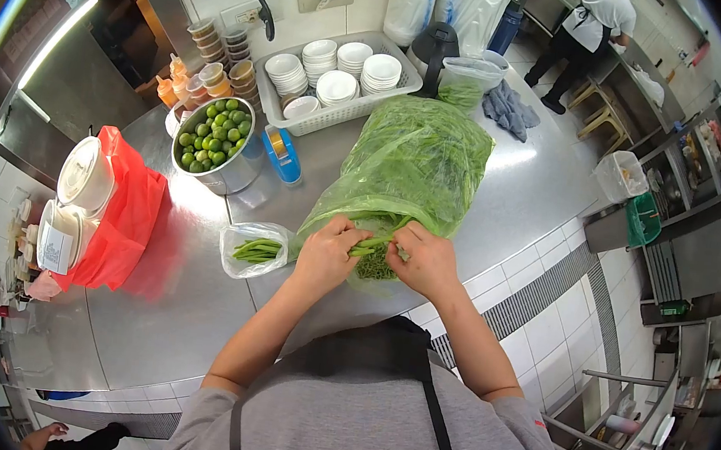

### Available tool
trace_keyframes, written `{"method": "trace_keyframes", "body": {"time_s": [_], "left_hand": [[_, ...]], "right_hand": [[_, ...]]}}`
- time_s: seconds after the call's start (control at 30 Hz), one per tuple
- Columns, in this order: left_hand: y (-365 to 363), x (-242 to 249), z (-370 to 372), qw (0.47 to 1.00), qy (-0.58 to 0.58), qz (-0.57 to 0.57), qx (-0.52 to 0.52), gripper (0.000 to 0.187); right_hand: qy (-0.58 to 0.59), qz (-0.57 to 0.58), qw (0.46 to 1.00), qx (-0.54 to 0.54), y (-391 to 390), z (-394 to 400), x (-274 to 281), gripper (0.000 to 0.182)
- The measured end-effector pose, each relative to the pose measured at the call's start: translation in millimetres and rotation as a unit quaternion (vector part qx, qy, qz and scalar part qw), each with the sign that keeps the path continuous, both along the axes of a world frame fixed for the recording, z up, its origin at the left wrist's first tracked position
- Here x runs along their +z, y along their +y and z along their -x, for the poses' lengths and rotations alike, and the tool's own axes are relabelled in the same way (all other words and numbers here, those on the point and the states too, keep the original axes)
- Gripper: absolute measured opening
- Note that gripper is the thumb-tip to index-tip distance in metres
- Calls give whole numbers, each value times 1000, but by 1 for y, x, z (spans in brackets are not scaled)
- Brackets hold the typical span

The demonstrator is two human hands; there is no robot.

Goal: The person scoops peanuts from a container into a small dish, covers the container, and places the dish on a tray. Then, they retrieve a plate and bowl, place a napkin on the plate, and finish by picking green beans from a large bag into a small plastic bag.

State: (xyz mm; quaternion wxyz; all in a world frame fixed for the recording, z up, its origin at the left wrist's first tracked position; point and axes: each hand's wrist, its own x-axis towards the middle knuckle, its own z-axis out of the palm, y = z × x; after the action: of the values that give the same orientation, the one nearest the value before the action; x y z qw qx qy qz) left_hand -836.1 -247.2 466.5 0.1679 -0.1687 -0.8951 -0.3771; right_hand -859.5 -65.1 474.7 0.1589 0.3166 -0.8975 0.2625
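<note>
A large clear plastic bag (420, 148) full of green vegetables lies on the steel counter, its mouth towards me. At that mouth my left hand (329, 251) is closed on green beans (367, 248). My right hand (421, 257) pinches the other end of the same beans, a short way to the right. Beneath my hands, thin green ends (376, 265) show in the bag opening. To the left of my left hand, a small container lined with clear plastic (235, 267) holds several green bean pieces (259, 251).
A metal pot (238, 174) of green limes, a blue tape dispenser (282, 155) and a basket (301, 120) of white bowls stand behind. Red-bagged tubs (131, 216) sit left. A grey cloth (510, 111) lies far right. A co-worker (592, 26) stands beyond; another person's hand (45, 436) shows lower left.
</note>
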Motion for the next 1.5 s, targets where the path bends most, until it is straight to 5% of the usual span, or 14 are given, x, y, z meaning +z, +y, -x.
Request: {"method": "trace_keyframes", "body": {"time_s": [0.03,0.07,0.1,0.13,0.2,0.23,0.3,0.33,0.4,0.5,0.6,0.8,1.23,1.5], "left_hand": [[0,1,0,1000,-1,0,1,26],[0,3,1,999,-4,-47,-6,23],[1,3,1,996,-7,-93,-12,20],[3,1,0,996,-8,-93,-10,20],[9,-2,-1,965,-113,-236,32,17],[11,-2,-1,965,-111,-236,33,17],[14,1,-2,837,-210,-502,63,14],[12,1,-1,837,-211,-501,63,14],[6,1,3,799,-164,-572,92,15],[0,-1,6,814,-124,-560,91,14],[2,1,6,834,-104,-528,121,11],[3,2,2,832,-76,-536,121,11],[0,24,-14,778,-47,-614,123,14],[7,30,-27,852,-16,-520,64,10]], "right_hand": [[-1,0,1000,1,-2,0,-5,3],[-154,187,970,2,-5,1,-14,4],[-298,363,883,4,-9,1,-16,5],[-300,363,882,4,-12,0,-15,5],[-466,571,675,29,-17,1,-8,11],[-466,571,676,31,-19,1,-11,11],[-395,465,792,4,-22,0,-23,13],[-395,465,792,4,-19,0,-29,13],[-311,230,921,-47,-10,0,-40,11],[-146,167,973,-58,-9,0,-42,11],[-298,240,923,-48,-11,-12,-15,12],[-139,189,972,7,-17,-18,-16,6],[-198,243,949,-25,-36,-15,-12,6],[-364,324,873,-34,-32,-8,-14,3]]}}
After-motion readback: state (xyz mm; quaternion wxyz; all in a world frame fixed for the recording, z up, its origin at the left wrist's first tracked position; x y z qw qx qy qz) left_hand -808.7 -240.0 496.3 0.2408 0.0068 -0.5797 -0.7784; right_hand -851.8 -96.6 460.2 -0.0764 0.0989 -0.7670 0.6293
